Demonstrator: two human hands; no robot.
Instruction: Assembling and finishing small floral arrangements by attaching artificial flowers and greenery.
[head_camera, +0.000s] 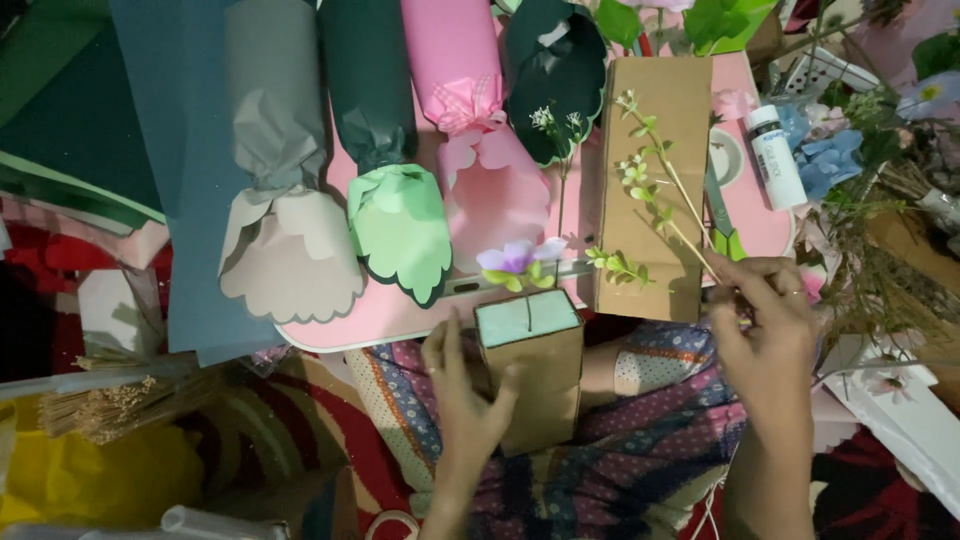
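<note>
Nearest the camera, both forearms rise from the bottom edge over a lap covered in patterned cloth (620, 450). The left hand (465, 395) stands with fingers pointing up and curls around the left side of a small brown paper box (540, 385), thumb pressed on its front face, holding it upright on the lap. The box's top is filled with a pale green foam block (527, 317), and a thin stem stuck in the foam carries a purple flower (518, 257) with small green leaves.

The right hand (765, 335) is lifted to the right of the box, well apart from it. Its fingertips pinch the lower end of a thin green sprig (655, 190), which slants up and left across a flat brown cardboard piece (650, 180) lying beyond.

Farther off lies a pink tabletop (400, 320) crowded with rolled paper wraps with scalloped ends: a grey wrap (280, 180), a dark green wrap (385, 150) with a light green end, a pink wrap (470, 120), and another dark green one (555, 80). A blue-grey sheet (175, 150) lies at the left. To the right stands a white bottle (777, 155), beside blue flowers (830, 160) and dried stems (880, 270). Dry straw (110, 405) lies at the near left.
</note>
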